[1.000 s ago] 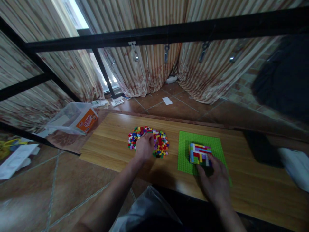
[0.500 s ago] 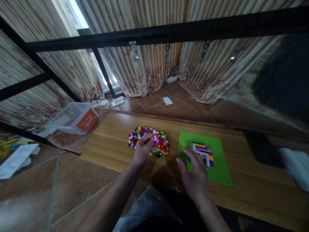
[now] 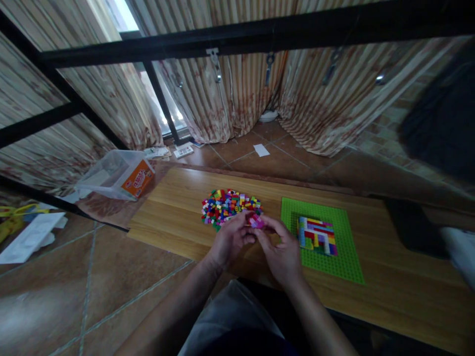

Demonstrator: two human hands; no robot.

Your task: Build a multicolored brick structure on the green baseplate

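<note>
Pink building bricks (image 3: 256, 222) are pinched between my two hands, just in front of the loose pile. My left hand (image 3: 233, 235) grips them from the left with fingers curled. From the right, my right hand (image 3: 280, 245) closes its thumb and fingers on the same bricks. How many bricks are in the fingers I cannot make out. Behind my hands lies a heap of small multicoloured bricks (image 3: 226, 205). A green baseplate (image 3: 347, 257) is to the right of my right hand, carrying a block of coloured bricks (image 3: 318, 235) built up in rows.
The bricks and baseplate are on a wooden table (image 3: 166, 212). A clear plastic bin (image 3: 107, 173) with an orange label stands on the floor at left. A dark flat object (image 3: 411, 227) lies at the table's right. A black metal bar (image 3: 237, 37) crosses above.
My right hand has moved left from beside the baseplate and now meets my left hand at the pink bricks. My left hand has shifted slightly right, and the view has shifted a little.
</note>
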